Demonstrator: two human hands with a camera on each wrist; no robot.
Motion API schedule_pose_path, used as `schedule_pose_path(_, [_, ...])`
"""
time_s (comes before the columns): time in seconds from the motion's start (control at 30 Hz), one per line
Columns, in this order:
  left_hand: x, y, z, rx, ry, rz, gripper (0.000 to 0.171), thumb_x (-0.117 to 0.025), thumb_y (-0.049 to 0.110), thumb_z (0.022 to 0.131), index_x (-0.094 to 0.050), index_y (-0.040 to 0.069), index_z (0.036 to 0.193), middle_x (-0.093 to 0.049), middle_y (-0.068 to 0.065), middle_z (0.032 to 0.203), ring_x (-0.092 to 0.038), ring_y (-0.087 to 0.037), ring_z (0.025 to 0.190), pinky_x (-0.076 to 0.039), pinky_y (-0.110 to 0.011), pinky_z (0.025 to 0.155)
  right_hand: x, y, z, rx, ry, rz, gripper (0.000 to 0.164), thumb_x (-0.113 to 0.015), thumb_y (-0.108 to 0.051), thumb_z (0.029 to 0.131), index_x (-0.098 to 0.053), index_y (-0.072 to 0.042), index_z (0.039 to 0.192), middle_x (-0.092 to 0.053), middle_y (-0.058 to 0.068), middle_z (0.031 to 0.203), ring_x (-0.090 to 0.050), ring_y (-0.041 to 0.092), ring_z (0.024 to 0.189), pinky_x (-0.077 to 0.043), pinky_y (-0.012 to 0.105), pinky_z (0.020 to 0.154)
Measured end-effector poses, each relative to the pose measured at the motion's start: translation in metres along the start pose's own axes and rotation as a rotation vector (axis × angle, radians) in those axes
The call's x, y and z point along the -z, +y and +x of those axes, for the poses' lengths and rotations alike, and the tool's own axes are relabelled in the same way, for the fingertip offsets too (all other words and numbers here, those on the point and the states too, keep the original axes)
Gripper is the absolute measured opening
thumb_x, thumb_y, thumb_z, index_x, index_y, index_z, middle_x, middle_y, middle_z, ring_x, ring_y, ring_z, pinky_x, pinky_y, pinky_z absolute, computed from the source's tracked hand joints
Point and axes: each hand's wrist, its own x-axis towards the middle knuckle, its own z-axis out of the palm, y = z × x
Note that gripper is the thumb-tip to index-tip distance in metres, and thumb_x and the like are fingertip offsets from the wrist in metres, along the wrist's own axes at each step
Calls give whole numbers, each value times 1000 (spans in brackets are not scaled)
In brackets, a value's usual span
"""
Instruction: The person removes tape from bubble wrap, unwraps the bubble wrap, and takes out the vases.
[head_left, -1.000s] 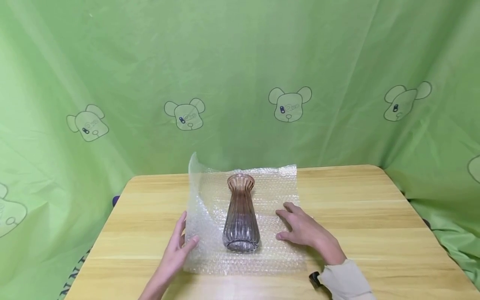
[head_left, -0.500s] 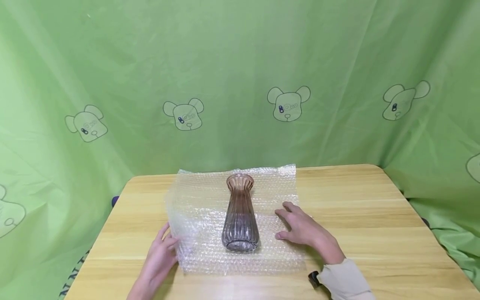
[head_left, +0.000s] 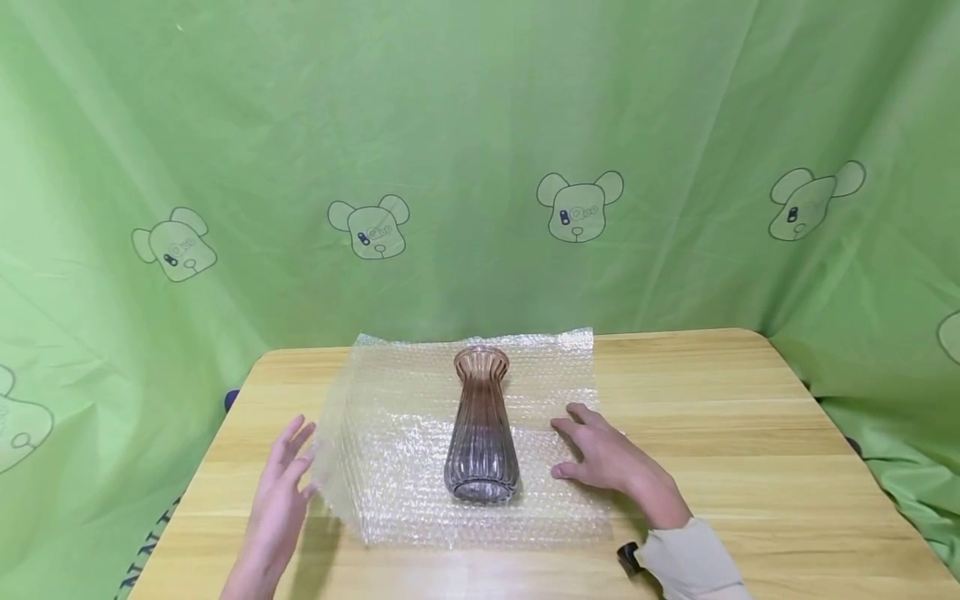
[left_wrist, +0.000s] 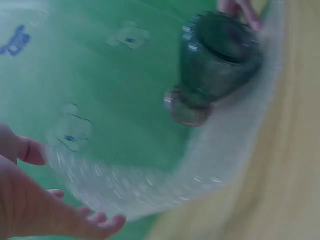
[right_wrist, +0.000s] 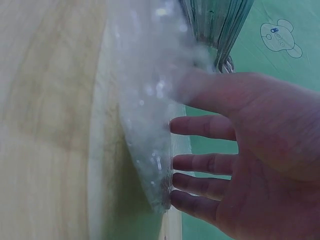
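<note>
A ribbed glass vase point(head_left: 482, 433), pinkish at the mouth and grey-purple at the base, lies on its side on a sheet of bubble wrap point(head_left: 405, 467). Its base faces me and its mouth points away. At the sheet's raised left edge is my left hand point(head_left: 276, 500), fingers spread and fairly straight; in the left wrist view the bubble wrap point(left_wrist: 120, 190) curves up to the fingertips. My right hand point(head_left: 607, 454) rests its spread fingertips on the right part of the sheet. In the right wrist view those fingers point(right_wrist: 205, 162) look nearly straight against the wrap.
A light wood table point(head_left: 750, 450) carries everything. Behind it and along both sides hangs a green curtain point(head_left: 465, 125) printed with cartoon animal heads. A small black object point(head_left: 630, 558) sits at the right sleeve point(head_left: 693, 558).
My left hand has moved left, and the bubble wrap's left side, curled up beside the vase earlier, has unfolded outward. The vase and right hand have stayed put.
</note>
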Motion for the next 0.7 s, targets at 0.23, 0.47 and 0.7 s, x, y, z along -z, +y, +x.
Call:
schedule_pose_path(0.23, [-17, 26, -11, -275, -54, 486, 60, -58, 8, 103, -35, 10, 159, -14, -14, 170, -11, -45, 153, -15, -77, 115, 0, 1, 0, -14, -3, -1, 74, -85, -32, 83, -56, 4, 142, -35, 37, 153, -36, 56, 139, -37, 69, 110])
schedule_pose_path(0.47, [-47, 28, -15, -462, -188, 885, 55, -67, 19, 100, -49, 5, 151, -30, -24, 162, -30, -51, 145, -28, -77, 110, 2, 1, 0, -20, -7, 10, 75, -85, -33, 84, -56, 4, 142, -35, 37, 154, -38, 55, 139, -38, 68, 110])
schedule_pose_path(0.7, [-49, 37, -25, -419, -184, 1121, 51, -72, 22, 97, -58, 5, 143, -51, -23, 149, -43, -43, 141, -14, -76, 116, 2, 0, -1, -29, -15, 18, 76, -84, -34, 84, -54, 3, 144, -33, 36, 155, -37, 55, 139, -38, 67, 111])
